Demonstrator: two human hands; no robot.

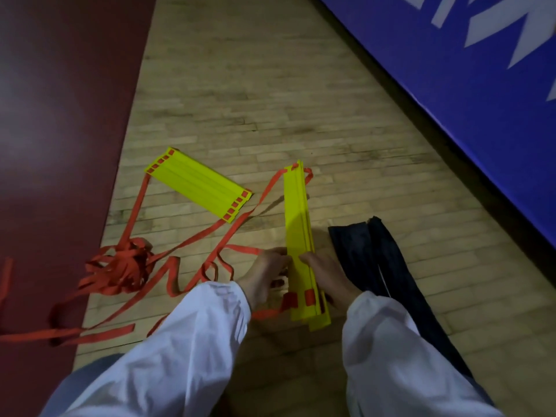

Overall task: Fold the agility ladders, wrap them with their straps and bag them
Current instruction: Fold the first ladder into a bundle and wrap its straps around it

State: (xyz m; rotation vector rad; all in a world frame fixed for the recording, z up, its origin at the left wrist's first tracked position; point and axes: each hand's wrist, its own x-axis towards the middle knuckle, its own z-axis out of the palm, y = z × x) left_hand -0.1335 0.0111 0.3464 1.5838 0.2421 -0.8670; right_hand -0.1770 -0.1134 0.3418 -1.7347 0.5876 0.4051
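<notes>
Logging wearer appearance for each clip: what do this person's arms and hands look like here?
Both arms wear loose white long sleeves, the left sleeve and right sleeve gathered at the cuffs. The left hand and right hand are bare: no gloves or watch visible.

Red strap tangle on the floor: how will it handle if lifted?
Probably floppy: the strap tangle lies in limp loops on the floor. Likely to snag: loops cross. A strap runs to the flat rungs, so lifting may drag them.
</notes>
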